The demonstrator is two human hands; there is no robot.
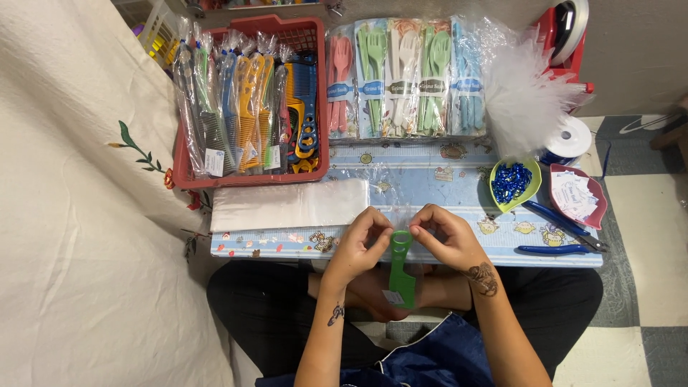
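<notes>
Both hands met over the near edge of the low blue table (430, 179), pinching the top of a green comb (401, 269) that hung downward in a clear sleeve. The left hand (356, 246) had its fingertips closed on the sleeve just left of the comb's ring handle, and the right hand (446, 235) gripped it from the other side, thumb and forefinger pressed together. Just beyond the left hand lay a flat stack of clear bags (287, 204). Farther back stood a red basket (304, 32) packed with bagged combs, beside a row of wrapped cutlery sets (405, 79). Blue-handled pliers (562, 233) lay near the right hand, by a green dish of blue beads (513, 184).
</notes>
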